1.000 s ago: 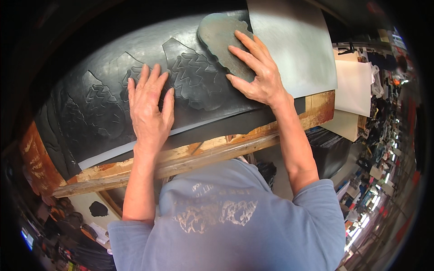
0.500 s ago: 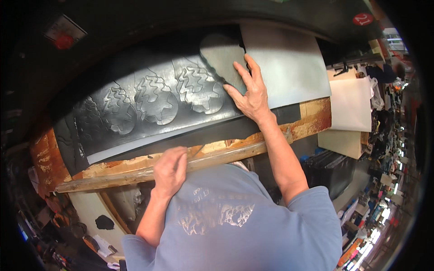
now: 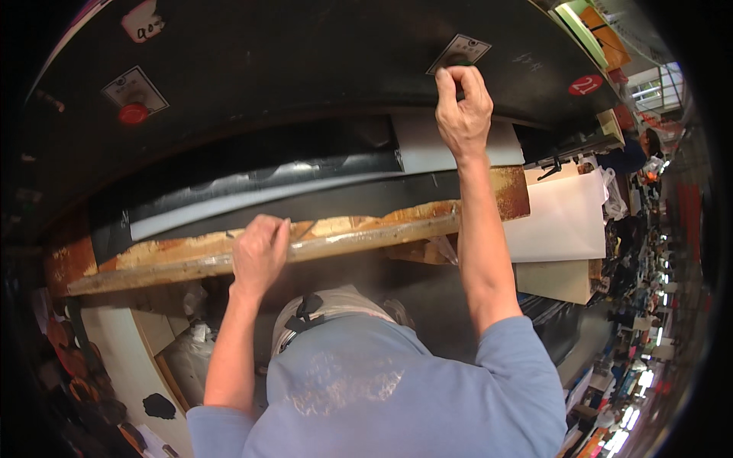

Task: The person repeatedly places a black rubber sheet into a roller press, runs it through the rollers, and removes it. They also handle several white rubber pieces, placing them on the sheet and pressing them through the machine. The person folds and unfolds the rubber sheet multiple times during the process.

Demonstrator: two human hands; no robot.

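Note:
My right hand (image 3: 464,111) is raised to the black machine front (image 3: 298,69), its fingers curled in a pinch at a dark round knob (image 3: 458,59) below a white label. The fingertips cover part of that knob. My left hand (image 3: 261,256) rests closed at the wooden front edge (image 3: 343,246) of the worktable; what it holds, if anything, is hidden. A thin dark strip (image 3: 307,228) lies beside it. Under the machine front, a black sheet (image 3: 305,166) with shiny outlines lies over a white strip, with a pale sheet (image 3: 427,149) at its right.
A red button (image 3: 133,114) sits on the machine front at the left. White sheets (image 3: 561,221) are stacked right of the table, above a pale board (image 3: 557,280). A cluttered workshop aisle runs along the far right. A pale panel (image 3: 126,359) stands at lower left.
My right hand has left the pale shaped piece on the black sheet and gone up to the knob. The machine front now hides that piece and most of the sheet. My left hand stays at the edge.

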